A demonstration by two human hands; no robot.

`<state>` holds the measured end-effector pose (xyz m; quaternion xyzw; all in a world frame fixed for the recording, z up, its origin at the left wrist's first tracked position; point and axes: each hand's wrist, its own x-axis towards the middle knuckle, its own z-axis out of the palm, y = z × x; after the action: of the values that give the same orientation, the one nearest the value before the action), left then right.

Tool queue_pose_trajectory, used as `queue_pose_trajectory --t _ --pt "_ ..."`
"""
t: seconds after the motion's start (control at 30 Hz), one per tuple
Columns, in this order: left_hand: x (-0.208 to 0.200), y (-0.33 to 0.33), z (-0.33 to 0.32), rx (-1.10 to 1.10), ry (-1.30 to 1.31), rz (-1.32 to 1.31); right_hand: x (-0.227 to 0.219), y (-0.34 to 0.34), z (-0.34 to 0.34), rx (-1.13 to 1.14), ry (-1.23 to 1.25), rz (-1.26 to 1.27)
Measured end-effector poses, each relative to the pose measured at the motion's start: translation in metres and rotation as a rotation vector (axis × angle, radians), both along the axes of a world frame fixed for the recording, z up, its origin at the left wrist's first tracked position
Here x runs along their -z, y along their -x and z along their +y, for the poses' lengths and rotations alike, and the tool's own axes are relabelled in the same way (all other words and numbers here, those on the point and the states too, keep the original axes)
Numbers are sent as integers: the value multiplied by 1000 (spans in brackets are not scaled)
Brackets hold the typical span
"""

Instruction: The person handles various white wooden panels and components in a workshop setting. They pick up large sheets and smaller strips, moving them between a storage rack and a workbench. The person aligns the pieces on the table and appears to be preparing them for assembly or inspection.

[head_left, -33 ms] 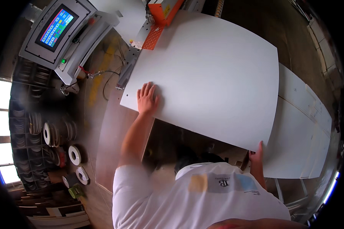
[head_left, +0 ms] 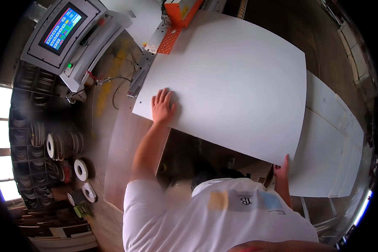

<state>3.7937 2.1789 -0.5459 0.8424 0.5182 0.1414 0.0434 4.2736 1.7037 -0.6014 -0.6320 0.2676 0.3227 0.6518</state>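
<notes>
A large white panel point(head_left: 231, 84) lies in front of me, its far left edge beneath a perforated orange plate point(head_left: 169, 40) on a machine. My left hand point(head_left: 162, 109) rests palm down on the panel's top near its left corner, fingers stretched out. At the near right corner, my right hand point(head_left: 282, 169) grips the edge with the thumb up on the face. Its other fingers are hidden under the panel.
A control box with a lit touch screen point(head_left: 63, 28) stands at the far left. More white panels point(head_left: 327, 138) lie stacked to the right. Rolls of edging tape point(head_left: 81, 169) stand on the floor at left, beside a brown board point(head_left: 126, 155).
</notes>
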Motion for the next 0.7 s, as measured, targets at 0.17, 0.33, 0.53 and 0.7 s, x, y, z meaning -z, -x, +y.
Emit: queue_pose_trajectory --t 0.17,0.33,0.53,0.7 --pt "6 -21 41 56 -36 -245 8 -19 28 -98 87 -72" --pt "13 26 61 -41 -38 -688 -8 8 43 -202 161 -71" --pt "21 214 162 -720 -147 -890 -2 35 26 -514 130 15" --pt "-8 259 217 -636 -208 -801 1 43 11 -739 -210 132"
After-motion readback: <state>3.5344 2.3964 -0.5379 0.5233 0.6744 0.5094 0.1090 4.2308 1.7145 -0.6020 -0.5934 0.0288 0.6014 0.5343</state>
